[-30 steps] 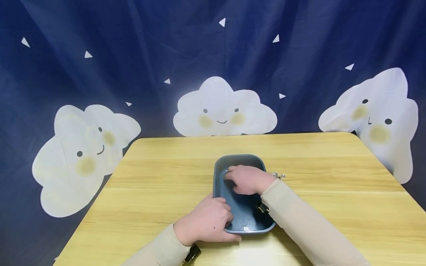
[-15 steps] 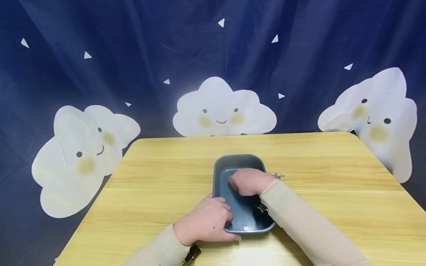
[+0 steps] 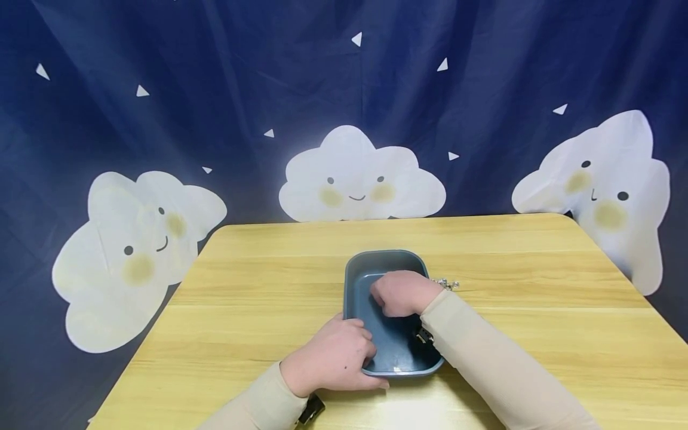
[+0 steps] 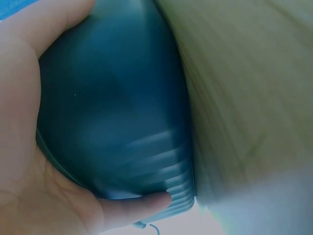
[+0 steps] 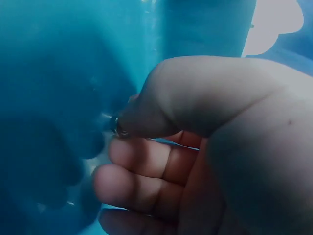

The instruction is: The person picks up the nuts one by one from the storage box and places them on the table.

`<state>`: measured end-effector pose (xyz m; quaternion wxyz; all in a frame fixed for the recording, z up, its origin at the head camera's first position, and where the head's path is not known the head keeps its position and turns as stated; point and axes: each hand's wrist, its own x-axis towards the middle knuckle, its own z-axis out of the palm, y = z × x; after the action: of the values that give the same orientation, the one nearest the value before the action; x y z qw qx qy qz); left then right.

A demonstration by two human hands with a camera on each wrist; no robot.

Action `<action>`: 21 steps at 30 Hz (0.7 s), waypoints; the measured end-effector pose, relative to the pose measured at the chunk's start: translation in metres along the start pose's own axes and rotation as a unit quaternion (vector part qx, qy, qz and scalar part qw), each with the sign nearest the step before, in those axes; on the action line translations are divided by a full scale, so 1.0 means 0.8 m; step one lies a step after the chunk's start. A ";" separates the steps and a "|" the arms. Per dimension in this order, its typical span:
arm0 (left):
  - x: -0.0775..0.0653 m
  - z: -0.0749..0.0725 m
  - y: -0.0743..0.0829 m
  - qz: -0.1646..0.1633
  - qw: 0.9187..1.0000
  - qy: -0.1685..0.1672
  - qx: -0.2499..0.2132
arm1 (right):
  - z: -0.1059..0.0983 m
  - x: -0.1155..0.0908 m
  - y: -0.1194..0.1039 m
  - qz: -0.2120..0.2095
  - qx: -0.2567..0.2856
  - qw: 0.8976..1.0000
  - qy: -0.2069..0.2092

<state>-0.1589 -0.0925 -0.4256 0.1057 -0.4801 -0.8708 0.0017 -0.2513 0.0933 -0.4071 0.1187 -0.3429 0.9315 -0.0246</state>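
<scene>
A dark blue-green plastic box (image 3: 395, 352) with rounded corners stands on the table. My left hand (image 3: 338, 355) grips its near left corner, fingers over the rim and thumb along the outside of the near wall. In the left wrist view that hand (image 4: 29, 161) spans the box's outer wall (image 4: 117, 107), which is ribbed at one end. My right hand (image 3: 405, 292) reaches down inside the box, fingers curled. The right wrist view has its thumb and forefinger pinching a small shiny metal piece (image 5: 119, 128), mostly hidden by the fingertips.
Small silvery pieces (image 3: 447, 284) lie on the wooden table (image 3: 269, 286) just right of the box, partly hidden by the right wrist. A dark blue curtain (image 3: 242, 71) with smiling white clouds hangs behind the table's far edge.
My right hand's fingers, stretched toward the box's far left a second ago, have drawn back and curled. The left hand and the box stay put.
</scene>
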 end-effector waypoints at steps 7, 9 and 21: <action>-0.001 0.000 -0.001 0.003 1.000 0.005 0.001 | -0.004 -0.006 0.008 -0.016 0.033 0.999 0.036; -0.001 0.000 -0.001 0.003 1.000 0.005 0.000 | -0.003 -0.007 0.011 -0.024 0.036 0.998 0.044; 0.001 0.002 -0.002 -0.003 1.000 0.000 -0.009 | -0.016 -0.015 0.025 -0.015 0.056 0.995 0.078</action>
<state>-0.1609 -0.0927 -0.4266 0.1015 -0.4787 -0.8721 -0.0062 -0.2577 0.1159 -0.3948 0.0646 -0.3464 0.9300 -0.1048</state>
